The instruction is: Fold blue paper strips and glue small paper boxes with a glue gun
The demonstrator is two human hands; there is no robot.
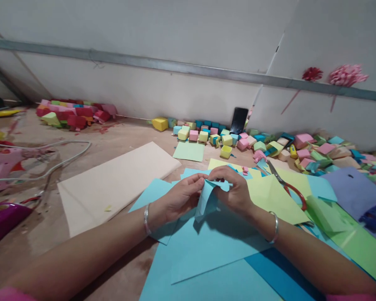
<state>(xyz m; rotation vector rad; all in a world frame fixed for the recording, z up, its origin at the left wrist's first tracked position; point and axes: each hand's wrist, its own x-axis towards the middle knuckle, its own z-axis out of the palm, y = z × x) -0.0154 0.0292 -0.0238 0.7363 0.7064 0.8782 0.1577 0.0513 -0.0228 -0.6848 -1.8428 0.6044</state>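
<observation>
Between my two hands is a small light-blue piece of paper (206,198), partly folded, with one flap hanging down. My left hand (184,192) pinches its upper left edge between thumb and fingers. On the other side my right hand (233,190) grips the folded part, its fingers curled and partly hiding the paper. Both hands are just above large light-blue sheets (219,255) spread on the table. Red-handled scissors (288,184) lie on yellow paper (274,198) to the right of my right hand.
A cream sheet stack (119,184) lies left. Small folded paper boxes (203,136) line the wall, with more in a pile (77,113) at far left. A phone (239,120) leans there. A pink glue gun (6,163) with a white cord sits at the left edge.
</observation>
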